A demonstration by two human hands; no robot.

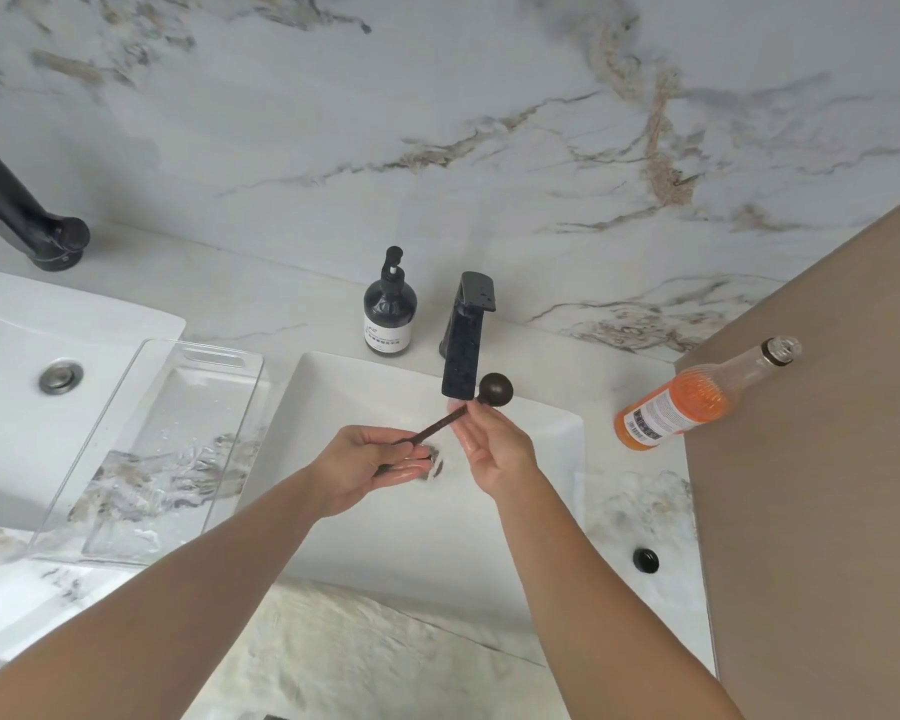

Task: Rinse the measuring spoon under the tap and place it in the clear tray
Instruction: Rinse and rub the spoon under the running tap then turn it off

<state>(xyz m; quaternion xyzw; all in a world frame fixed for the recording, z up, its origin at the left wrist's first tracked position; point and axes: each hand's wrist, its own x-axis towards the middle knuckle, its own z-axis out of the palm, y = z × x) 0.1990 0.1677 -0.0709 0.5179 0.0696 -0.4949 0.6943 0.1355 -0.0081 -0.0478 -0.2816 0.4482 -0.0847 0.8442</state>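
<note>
A dark brown measuring spoon [494,390] with a round bowl and a long thin handle is held over the white sink [541,459], its bowl just right of the black tap [462,350] spout. My left hand [370,467] grips the handle's end. My right hand [494,446] pinches the handle close to the bowl. Both hands look wet. Left of the sink, a clear tray [152,449] with water drops on it lies on the marble counter.
A dark soap pump bottle [390,309] stands left of the tap. A bottle of orange liquid [692,402] lies at the sink's right. A second white basin [32,356] and black tap [17,205] sit at far left. A brown panel [827,459] borders the right.
</note>
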